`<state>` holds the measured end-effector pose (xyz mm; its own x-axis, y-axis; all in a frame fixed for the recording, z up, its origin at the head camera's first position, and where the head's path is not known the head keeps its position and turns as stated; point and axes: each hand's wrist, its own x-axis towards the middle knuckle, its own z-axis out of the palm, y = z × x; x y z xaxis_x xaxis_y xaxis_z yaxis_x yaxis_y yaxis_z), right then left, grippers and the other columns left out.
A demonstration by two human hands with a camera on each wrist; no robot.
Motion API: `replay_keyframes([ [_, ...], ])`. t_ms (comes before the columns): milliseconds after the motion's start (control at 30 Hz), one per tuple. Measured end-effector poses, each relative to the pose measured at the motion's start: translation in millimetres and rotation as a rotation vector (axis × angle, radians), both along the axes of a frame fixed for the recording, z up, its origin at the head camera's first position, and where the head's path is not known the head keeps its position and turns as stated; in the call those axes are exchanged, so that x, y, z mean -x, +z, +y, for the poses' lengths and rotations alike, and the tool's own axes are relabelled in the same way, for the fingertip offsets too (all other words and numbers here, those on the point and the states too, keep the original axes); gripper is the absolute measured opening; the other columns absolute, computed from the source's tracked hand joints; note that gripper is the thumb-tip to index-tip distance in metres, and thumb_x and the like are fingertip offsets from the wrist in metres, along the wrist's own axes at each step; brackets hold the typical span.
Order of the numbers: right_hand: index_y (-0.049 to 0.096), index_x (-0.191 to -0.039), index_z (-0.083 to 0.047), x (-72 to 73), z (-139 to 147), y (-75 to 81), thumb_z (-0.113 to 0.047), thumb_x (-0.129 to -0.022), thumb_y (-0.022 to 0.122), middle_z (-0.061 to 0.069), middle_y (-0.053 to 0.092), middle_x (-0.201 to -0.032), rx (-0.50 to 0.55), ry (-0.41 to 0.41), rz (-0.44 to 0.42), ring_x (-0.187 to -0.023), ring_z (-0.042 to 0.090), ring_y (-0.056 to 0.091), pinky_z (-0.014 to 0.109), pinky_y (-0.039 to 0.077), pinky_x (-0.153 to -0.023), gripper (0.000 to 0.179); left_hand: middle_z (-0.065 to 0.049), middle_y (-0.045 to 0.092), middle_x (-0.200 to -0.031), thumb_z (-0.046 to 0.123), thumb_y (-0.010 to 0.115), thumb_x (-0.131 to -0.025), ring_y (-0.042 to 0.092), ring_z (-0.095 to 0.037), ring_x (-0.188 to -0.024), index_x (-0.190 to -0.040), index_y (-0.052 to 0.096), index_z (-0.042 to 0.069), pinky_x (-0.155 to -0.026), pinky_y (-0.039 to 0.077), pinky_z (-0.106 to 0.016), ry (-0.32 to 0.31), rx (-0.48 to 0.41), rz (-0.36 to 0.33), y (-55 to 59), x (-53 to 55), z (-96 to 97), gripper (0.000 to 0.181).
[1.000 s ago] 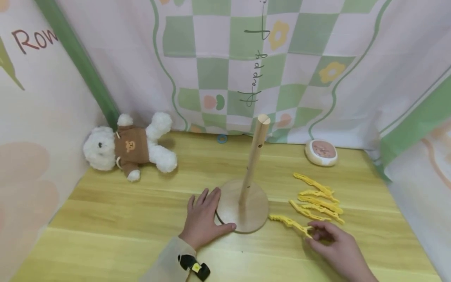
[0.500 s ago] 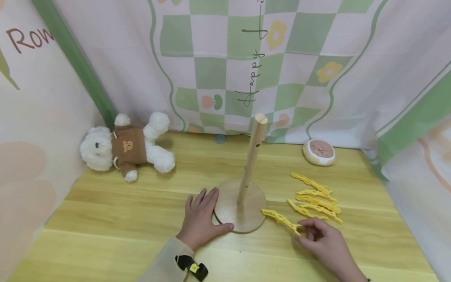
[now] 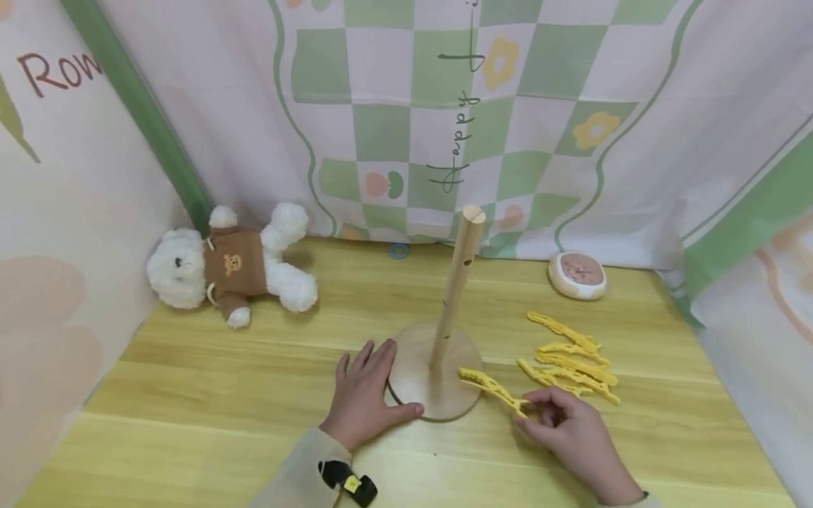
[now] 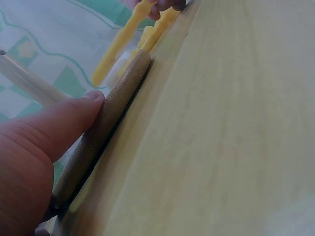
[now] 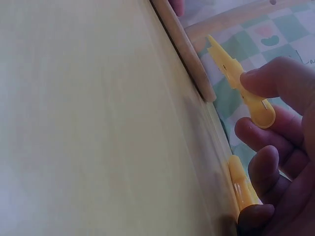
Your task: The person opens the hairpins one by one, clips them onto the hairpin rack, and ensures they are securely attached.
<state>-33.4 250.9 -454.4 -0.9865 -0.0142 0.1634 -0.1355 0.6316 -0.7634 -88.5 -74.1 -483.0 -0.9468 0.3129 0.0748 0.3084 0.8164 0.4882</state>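
In the head view my left hand (image 3: 363, 406) rests at the left edge of a round wooden base (image 3: 416, 367), fingers spread and straight. The left wrist view shows the thumb (image 4: 74, 115) lying on the base's rim. From the base rises a wooden post (image 3: 456, 282) with small holes. My right hand (image 3: 574, 437) pinches a yellow alligator hair clip (image 3: 490, 388) by its near end, between thumb and fingers. Its toothed end points left, over the base's right side, and its jaws look parted. Several more yellow clips (image 3: 574, 361) lie beyond the right hand.
A white plush toy (image 3: 235, 264) in a brown shirt lies at the back left of the wooden table (image 3: 222, 423). At the back stand a small blue ring (image 3: 398, 251) and a white clock-like object (image 3: 578, 275). A patterned curtain (image 3: 381, 127) hangs behind.
My right hand has carried the clip left, from beside the base to over its right edge. The clip's jaws look wider apart now. My left hand stays on the base.
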Motion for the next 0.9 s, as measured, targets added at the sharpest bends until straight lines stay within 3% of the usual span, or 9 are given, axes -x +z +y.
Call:
replay_keyframes([
  [367,0.073,-0.097,-0.010,12.2,-12,-0.4,-0.008,-0.071,0.090,-0.007,0.053,-0.065,0.024,0.012,-0.017,-0.057,0.005,0.047,0.023,0.043,-0.049,0.031,-0.001,0.032,-0.163,0.080,0.068,-0.070,0.023,-0.032,-0.150,-0.159,0.030,0.013,-0.117,0.005,-0.065,0.000,0.007,-0.014,3.5,1.3,-1.0,0.118],
  [600,0.073,-0.097,-0.011,20.4,-17,-2.2,-0.011,-0.072,0.090,-0.007,0.061,-0.071,0.036,0.022,-0.039,-0.057,0.005,0.048,0.023,0.044,-0.050,0.030,0.000,0.030,-0.163,0.080,0.067,-0.071,0.022,-0.033,-0.151,-0.159,0.029,0.013,-0.117,0.005,-0.065,-0.008,0.021,-0.029,6.8,1.4,-2.3,0.117],
  [900,0.073,-0.096,-0.011,28.6,-23,-2.9,-0.013,-0.072,0.090,-0.005,0.059,-0.068,0.054,0.024,-0.081,-0.056,0.006,0.048,0.024,0.044,-0.050,0.030,0.000,0.030,-0.163,0.079,0.068,-0.071,0.022,-0.033,-0.151,-0.159,0.030,0.013,-0.117,0.005,-0.066,-0.014,0.009,-0.021,3.2,-0.1,-1.1,0.116],
])
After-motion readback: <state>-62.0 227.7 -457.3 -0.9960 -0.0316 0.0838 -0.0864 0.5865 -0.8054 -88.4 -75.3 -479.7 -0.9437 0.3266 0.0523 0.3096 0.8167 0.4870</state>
